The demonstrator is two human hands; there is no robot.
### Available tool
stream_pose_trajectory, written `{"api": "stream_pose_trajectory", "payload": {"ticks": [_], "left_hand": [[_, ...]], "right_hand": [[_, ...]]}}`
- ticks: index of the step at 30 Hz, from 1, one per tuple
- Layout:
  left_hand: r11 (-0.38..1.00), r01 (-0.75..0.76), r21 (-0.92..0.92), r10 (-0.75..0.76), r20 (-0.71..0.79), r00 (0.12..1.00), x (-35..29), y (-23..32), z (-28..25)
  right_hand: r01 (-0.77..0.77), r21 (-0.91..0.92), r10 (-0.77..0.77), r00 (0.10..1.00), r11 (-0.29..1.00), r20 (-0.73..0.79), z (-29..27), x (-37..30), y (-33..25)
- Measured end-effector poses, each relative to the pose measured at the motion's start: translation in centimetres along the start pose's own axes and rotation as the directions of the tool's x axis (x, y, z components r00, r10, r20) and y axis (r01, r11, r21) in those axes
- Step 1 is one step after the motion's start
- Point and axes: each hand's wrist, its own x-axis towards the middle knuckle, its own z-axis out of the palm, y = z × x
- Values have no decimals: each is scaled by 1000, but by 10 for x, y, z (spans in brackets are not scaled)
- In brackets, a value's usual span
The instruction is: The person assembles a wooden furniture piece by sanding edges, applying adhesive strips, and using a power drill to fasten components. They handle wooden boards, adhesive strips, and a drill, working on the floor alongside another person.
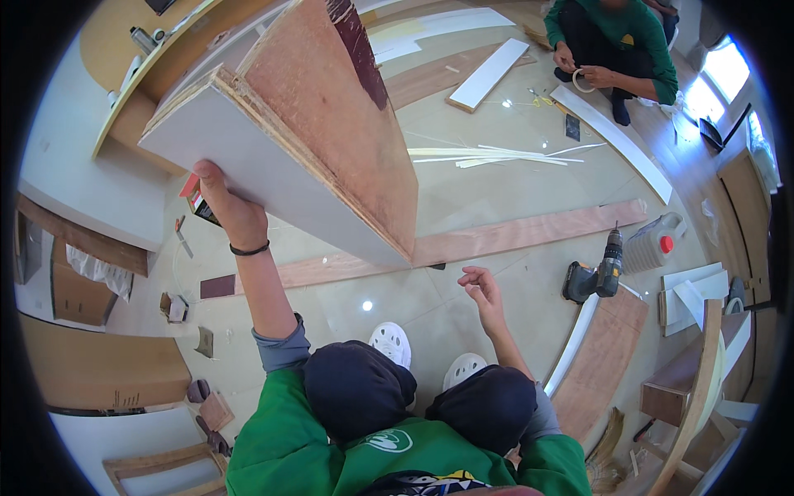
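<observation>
I log: white-and-brown plywood corner piece point(335, 132), boards point(269, 174) already meeting, fastening not evident; left hand point(234, 208) clasping it; right hand point(484, 293), half-curled and empty, to its right.

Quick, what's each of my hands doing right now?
Left hand: closed on the white-faced wooden board, thumb on its white face.
Right hand: open and empty, fingers loosely bent.

The plank point(529, 236) crosses the floor point(335, 312) before the shoes point(390, 341), the panel point(331, 124) hiding part of it. To the right stands the drill point(609, 266), the jug point(649, 245) just right of it. Strips point(504, 155) lie behind the plank, a co-worker point(616, 33) farther back, right.
</observation>
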Motion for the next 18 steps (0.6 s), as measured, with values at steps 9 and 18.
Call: {"api": "stream_pose_trajectory", "payload": {"ticks": [9,18], "left_hand": [[1000,23,-8,-23,-63,998,0,-3,-2],[999,29,14,-28,-51,998,1,-4,-4]], "right_hand": [[-39,-17,39,999,999,7,-1,-3,-1],[-10,-21,10,999,1000,33,-2,-3,5]]}}
